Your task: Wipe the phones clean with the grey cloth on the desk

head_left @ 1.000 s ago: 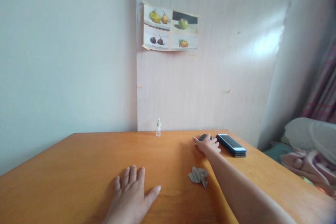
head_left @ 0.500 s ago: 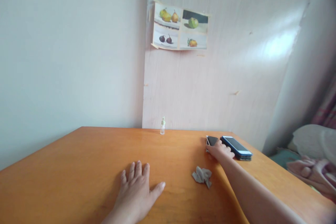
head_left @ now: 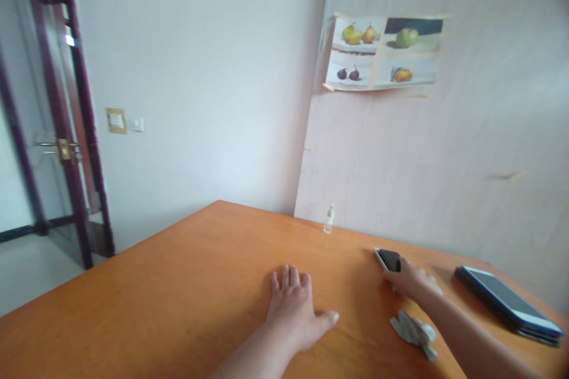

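Observation:
My left hand [head_left: 293, 311] lies flat on the orange-brown wooden table [head_left: 178, 284], fingers stretched out and thumb to the right. Farther right, my right hand [head_left: 415, 281] grips a dark phone [head_left: 390, 259] that has a white edge showing along its left side; whether that edge is a separate piece I cannot tell. The palm covers the phone's near right part. A crumpled grey cloth or tissue [head_left: 413, 331] rests just in front of the right hand. To the right of the forearm sits a stack of flat tablet-like devices [head_left: 509, 302], the top one with a white frame.
A small clear bottle with a pale green top [head_left: 328, 222] stands near the table's back edge. Fruit pictures [head_left: 384, 53] hang on the board behind. Light switches [head_left: 116, 121] and a door with a handle [head_left: 64, 148] appear at the left.
The view has swung left, bringing the door and switches in. My right hand has moved the phone left, away from the device stack, widening the gap. The left hand stays flat.

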Motion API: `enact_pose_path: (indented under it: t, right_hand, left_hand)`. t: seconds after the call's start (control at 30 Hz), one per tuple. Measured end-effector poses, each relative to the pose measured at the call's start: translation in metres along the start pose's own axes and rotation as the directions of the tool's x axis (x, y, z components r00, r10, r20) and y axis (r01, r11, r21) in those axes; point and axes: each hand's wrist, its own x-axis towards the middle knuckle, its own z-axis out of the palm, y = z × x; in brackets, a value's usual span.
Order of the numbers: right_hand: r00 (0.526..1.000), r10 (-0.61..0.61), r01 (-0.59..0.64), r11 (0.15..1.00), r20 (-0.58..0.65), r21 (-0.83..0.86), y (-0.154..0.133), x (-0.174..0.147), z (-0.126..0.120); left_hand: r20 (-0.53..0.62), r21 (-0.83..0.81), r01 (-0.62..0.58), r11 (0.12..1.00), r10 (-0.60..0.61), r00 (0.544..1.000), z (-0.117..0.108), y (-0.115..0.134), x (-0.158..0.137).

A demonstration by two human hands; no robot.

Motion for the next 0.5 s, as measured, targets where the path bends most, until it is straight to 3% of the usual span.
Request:
enact_pose_path:
  t: [0.1,0.2,0.33,0.5]
  right_hand:
    - [0.974,-0.196,0.196,0.981,0.117,0.005,-0.044,-0.02,0.017]
    - [0.935,-0.324,0.321,0.946,0.143,0.047,-0.101,-0.058,0.024]
    - [0.865,-0.472,0.467,0.881,0.171,0.07,-0.176,-0.123,0.023]
    - [0.749,-0.633,0.611,0.774,0.195,0.164,-0.253,-0.201,0.017]
  left_hand:
    - [-0.083,-0.15,0.03,0.988,-0.043,0.996,0.002,-0.005,0.01]
    - [-0.247,-0.378,0.121,0.918,-0.225,0.943,-0.002,-0.015,0.025]
    - [-0.329,-0.597,0.295,0.746,-0.563,0.759,-0.023,-0.038,0.04]
    - [-0.378,-0.649,0.403,0.645,-0.733,0.565,-0.064,-0.08,0.039]
